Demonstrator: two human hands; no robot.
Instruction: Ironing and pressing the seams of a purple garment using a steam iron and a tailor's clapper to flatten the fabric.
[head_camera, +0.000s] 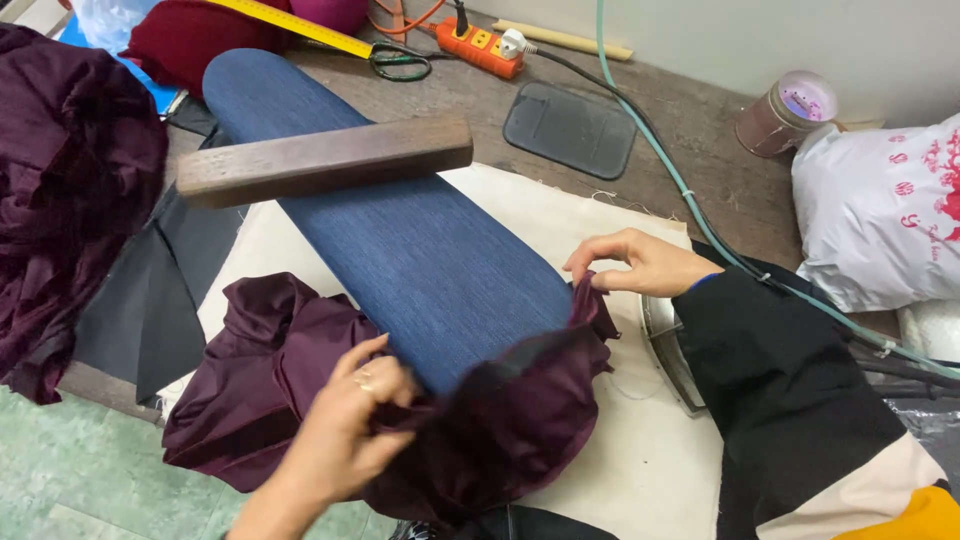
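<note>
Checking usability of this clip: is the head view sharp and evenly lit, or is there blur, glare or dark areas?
Head view: mostly sharp and evenly lit, with soft shadows; left hand slightly motion-blurred, right hand crisp; dark maroon fabric loses fold detail; mild glare on the white plastic bag; slight wide-angle bending at the edges.

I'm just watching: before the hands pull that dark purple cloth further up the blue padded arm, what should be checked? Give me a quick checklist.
1. Left hand grips the purple cloth: ok.
2. Right hand pinches the cloth's edge at the other side: ok.
3. Cloth wraps around the end of the blue padded arm: ok.
4. Path up the arm free: not ok, a wooden block lies across it.
5. Cloth free of snags underneath: cannot tell.
</note>
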